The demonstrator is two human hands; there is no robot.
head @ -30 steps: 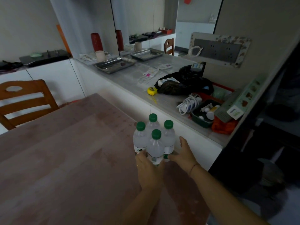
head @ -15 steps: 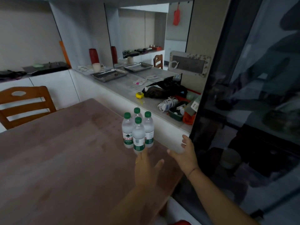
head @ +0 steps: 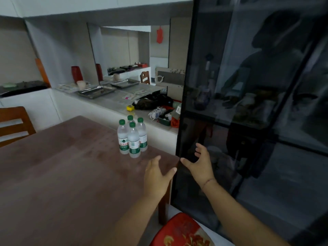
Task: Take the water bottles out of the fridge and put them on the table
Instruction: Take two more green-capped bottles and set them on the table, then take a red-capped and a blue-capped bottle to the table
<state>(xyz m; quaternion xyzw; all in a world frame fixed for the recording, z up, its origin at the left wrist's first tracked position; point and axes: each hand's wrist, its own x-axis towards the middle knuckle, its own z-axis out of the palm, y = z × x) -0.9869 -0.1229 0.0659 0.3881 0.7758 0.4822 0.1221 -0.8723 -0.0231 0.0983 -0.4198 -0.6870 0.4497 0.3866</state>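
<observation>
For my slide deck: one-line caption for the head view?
Four green-capped water bottles stand clustered on the table; both hands open, empty.

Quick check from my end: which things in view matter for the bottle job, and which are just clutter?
Part of the job:
- four water bottles, upright in a cluster
- table under them
- dark glass fridge door
- left hand and right hand, both open and empty

Just lying about:
- metal trays
- yellow tape measure
- wooden chair
- red cushion

Single head view, wide-angle, looks forward and down. Table [head: 53, 174] near left, dark glass door [head: 248, 121] close right, counter [head: 115, 98] far centre. No second view.
</observation>
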